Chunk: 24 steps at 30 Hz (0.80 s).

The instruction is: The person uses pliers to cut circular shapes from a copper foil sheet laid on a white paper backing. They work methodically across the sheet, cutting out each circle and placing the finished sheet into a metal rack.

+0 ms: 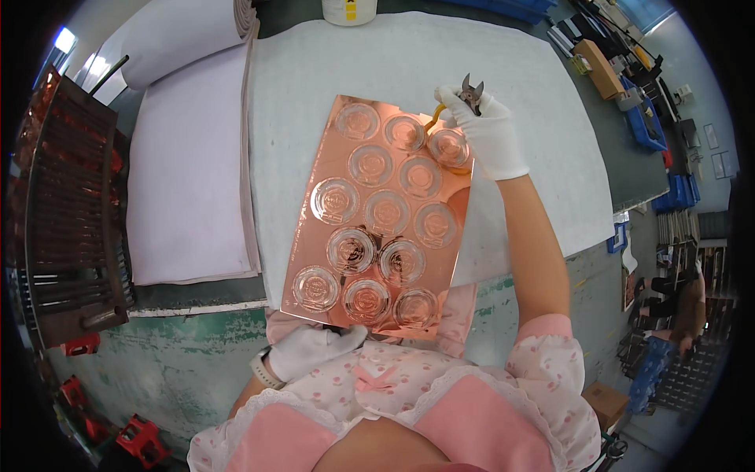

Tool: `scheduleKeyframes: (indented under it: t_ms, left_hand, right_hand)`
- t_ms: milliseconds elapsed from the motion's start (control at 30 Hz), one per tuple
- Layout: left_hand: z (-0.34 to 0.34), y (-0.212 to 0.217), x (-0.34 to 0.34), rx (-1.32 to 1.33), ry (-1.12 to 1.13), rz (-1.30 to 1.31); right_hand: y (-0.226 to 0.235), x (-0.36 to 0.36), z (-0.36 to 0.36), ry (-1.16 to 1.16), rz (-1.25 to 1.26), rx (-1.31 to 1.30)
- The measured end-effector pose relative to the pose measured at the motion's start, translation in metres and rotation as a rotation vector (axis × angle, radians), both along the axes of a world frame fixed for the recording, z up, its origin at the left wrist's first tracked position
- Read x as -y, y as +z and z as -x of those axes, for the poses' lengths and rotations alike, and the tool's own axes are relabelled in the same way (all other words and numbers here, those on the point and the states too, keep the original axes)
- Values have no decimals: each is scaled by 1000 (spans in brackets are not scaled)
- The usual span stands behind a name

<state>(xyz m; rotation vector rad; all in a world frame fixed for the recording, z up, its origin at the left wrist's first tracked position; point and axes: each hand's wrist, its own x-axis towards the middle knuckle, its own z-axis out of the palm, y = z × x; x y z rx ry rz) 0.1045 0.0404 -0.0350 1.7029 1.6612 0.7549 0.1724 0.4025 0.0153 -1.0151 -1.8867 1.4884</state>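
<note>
Right hand (489,130), fingers closed round cutters (472,96), between the sheet's (360,212) 1 and 2 o'clock.
Sheet spans the table's (625,149) 6 o'clock edge; left hand (311,350) at its 7, finger closure too hidden to tell.

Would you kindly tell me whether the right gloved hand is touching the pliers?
Touching: the head view shows the right gloved hand closed around the pliers, metal tips protruding.

Cannot see most fingers of the left hand (311,350), under the copper sheet (313,245) at seven o'clock. Cannot fully see the pliers (471,95), wrapped in the right hand (489,130) at one. Cannot decipher the round reliefs (386,212). Cannot see the bucket (336,11) whole, cut off at twelve. Can barely discern the blurred person (687,315) near four.
</note>
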Motion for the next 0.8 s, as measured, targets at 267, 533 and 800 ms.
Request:
scheduleKeyframes:
  t_ms: [267,533,800]
  left_hand:
    - [-1,102,-102,-345,21,-148]
    - [27,7,-260,-578,390,-376]
    - [31,6,-262,-656,343,-279]
  right_hand:
    - [0,-7,0,47,-197,105]
    - [9,-9,-2,59,-211,171]
    - [4,-13,-8,66,-209,125]
